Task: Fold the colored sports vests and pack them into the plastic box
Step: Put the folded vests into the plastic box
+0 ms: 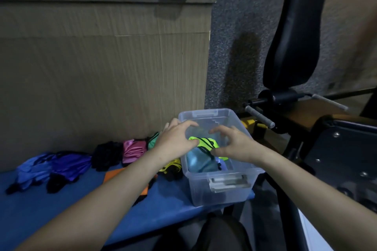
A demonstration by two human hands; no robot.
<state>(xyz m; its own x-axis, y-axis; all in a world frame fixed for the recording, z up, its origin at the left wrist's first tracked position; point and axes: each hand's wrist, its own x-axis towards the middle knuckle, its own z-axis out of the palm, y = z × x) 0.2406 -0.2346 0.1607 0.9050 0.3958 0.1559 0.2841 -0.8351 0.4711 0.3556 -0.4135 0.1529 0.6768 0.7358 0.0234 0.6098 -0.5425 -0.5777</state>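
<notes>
Hands (204, 140) pinch neon-yellow vest (206, 142) inside plastic box (220, 191).

Dim, soft focus, wide-angle edge distortion.

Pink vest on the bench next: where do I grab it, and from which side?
Probably take the pink vest by its near folded edge, coming from above and from the front. It lies bunched on the blue bench between a black vest and a green one, with the panel wall close behind, so only the top and front are free for a grip.
</notes>
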